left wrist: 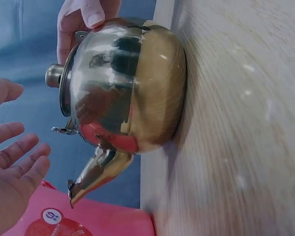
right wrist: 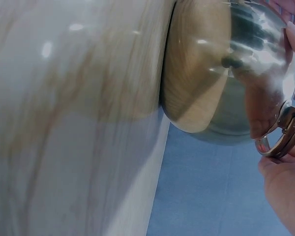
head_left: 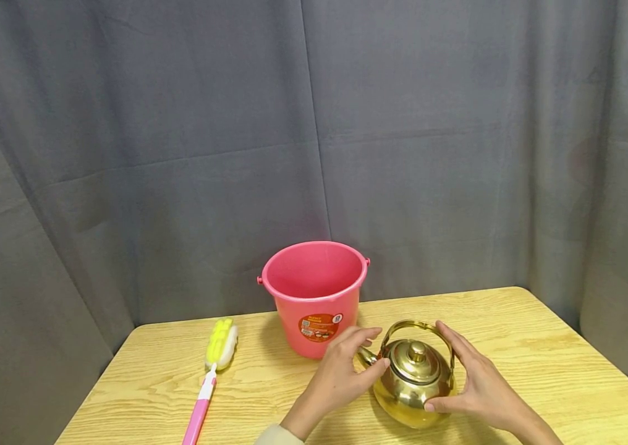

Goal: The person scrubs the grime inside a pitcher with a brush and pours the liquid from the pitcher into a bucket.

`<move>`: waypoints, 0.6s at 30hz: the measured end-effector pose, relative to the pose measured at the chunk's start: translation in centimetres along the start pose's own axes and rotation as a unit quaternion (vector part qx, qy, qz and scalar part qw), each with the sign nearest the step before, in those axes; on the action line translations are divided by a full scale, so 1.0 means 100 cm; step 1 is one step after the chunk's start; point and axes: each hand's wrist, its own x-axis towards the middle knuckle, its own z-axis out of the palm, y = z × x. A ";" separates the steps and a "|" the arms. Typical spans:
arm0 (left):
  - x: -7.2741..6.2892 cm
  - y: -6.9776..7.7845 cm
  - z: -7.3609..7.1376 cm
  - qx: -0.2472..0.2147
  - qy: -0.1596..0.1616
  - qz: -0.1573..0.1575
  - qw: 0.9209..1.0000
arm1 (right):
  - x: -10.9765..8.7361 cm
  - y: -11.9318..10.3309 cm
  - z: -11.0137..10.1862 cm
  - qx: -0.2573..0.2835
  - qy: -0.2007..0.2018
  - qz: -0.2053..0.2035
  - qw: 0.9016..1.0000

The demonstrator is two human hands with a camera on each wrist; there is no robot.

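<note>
Standing upright — gold kettle (head_left: 410,395); between left grip (head_left: 342,374) and right grip (head_left: 479,388)

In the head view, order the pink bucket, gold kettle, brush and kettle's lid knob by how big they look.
Largest to smallest, by area shown:
1. Bucket
2. Kettle
3. Brush, cut off at the frame's bottom edge
4. Lid knob

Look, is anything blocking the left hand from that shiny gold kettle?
Nothing visible is: only an open gap lies between the left fingers and the gold-colored teakettle. The pink bucket stands farther back, not between them.
</note>
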 end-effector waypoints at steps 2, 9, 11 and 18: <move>0.003 0.001 0.001 -0.004 -0.004 0.008 1.000 | 0.000 0.000 0.000 0.001 0.001 -0.001 1.000; 0.012 0.004 0.005 -0.040 -0.025 0.015 0.999 | -0.002 -0.001 -0.001 0.001 -0.001 0.003 1.000; 0.014 0.005 0.007 -0.052 -0.030 0.014 0.998 | -0.002 -0.001 -0.001 0.001 0.000 0.003 1.000; 0.021 0.009 0.012 -0.048 -0.031 0.025 0.998 | -0.001 -0.001 -0.002 -0.019 -0.010 0.014 1.000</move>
